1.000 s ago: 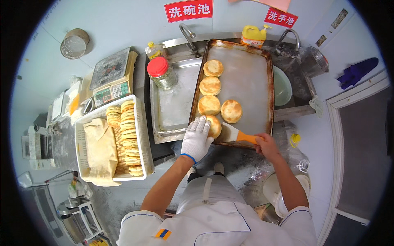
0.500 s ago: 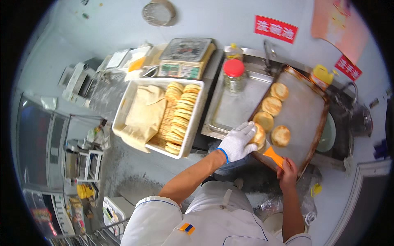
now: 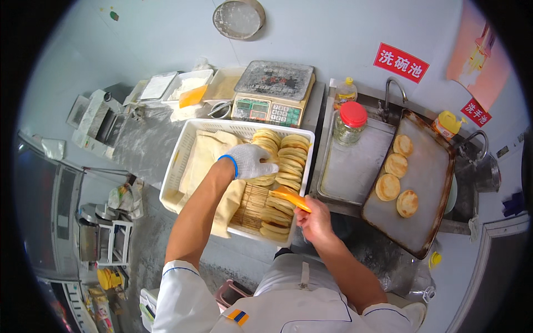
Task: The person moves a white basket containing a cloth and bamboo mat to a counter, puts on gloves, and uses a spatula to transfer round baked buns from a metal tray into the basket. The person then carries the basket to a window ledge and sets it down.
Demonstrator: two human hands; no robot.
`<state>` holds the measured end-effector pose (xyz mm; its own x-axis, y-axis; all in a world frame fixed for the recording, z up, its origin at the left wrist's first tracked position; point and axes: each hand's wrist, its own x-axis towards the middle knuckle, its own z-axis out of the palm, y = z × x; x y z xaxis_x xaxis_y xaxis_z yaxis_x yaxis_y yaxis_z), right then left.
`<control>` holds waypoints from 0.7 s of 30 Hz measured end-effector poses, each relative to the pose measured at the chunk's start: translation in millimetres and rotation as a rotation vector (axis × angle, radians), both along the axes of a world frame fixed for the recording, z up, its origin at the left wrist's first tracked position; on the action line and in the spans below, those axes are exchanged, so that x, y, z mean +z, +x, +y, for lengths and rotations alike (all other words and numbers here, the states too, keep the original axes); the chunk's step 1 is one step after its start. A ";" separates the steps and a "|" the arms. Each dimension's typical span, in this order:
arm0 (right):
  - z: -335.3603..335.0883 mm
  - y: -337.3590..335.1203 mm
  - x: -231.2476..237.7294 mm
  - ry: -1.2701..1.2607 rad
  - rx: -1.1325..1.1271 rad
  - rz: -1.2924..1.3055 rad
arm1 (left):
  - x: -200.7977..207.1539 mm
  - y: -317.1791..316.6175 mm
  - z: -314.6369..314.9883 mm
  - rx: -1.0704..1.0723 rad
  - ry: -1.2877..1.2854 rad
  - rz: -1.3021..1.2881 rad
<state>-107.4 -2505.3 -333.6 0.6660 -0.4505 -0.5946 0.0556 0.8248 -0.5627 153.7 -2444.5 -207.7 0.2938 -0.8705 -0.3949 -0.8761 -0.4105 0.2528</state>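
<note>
Hands [image 3: 248,160] newly at crated, flaky-looking flatbreads [image 3: 293,145]

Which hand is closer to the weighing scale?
The left hand: over the white basket, in front of the scale. The right hand, gripping an orange handle, is farther, by the basket's right rim.

The gloved left hand [image 3: 250,161] and the right hand [image 3: 316,220], with the orange-handled spatula [image 3: 293,199], have moved from the baking tray [image 3: 426,166] to the white basket [image 3: 176,167], and the tray now carries four round breads [image 3: 387,187], not five.
</note>
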 end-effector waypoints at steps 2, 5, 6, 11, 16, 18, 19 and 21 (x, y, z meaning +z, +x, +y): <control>11.0 25.6 -3.7 -0.014 0.058 0.021 | -22.3 38.6 -2.5 0.009 0.162 0.121; 21.1 51.8 -4.7 -0.013 0.038 0.136 | -61.6 73.5 -10.5 -0.013 0.221 0.232; 22.6 57.7 -3.8 -0.014 0.029 0.178 | -72.3 81.9 -14.9 -0.031 0.254 0.220; 15.6 62.2 8.2 0.041 -0.009 0.225 | -99.2 102.5 -26.7 -0.005 0.182 0.218; 0.0 55.6 20.6 -0.123 0.032 0.229 | -105.4 115.1 10.3 0.308 -0.120 0.151; 1.1 59.0 22.8 -0.162 0.050 0.295 | -115.7 118.6 28.2 0.419 -0.176 0.180; 2.9 63.5 22.9 -0.214 0.064 0.255 | -123.2 119.0 35.5 0.471 -0.228 0.182; 7.3 75.7 21.7 -0.277 0.112 0.283 | -143.9 113.2 37.5 0.522 -0.355 0.496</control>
